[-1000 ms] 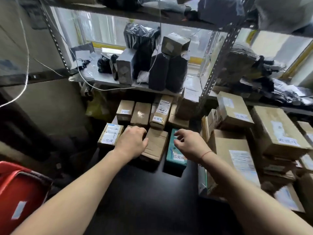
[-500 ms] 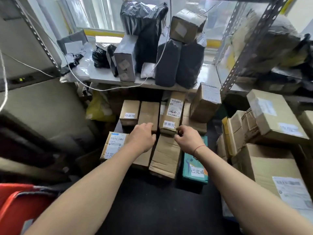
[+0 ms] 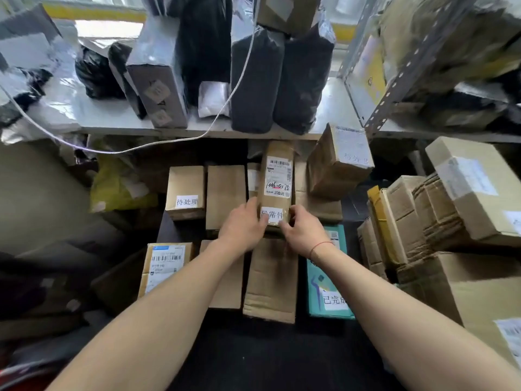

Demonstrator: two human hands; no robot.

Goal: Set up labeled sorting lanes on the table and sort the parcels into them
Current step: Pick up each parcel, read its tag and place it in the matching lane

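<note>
We've got both hands on the long labeled parcel (image 3: 277, 182) mid-row: left hand (image 3: 243, 226) and right hand (image 3: 303, 230) pinching its near end. Best we square it straight, label facing us.

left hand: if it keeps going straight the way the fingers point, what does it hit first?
The left hand already touches the near end of the narrow parcel with the white label. Straight on, probably more of that parcel's left side; depth beyond is unclear.
</note>
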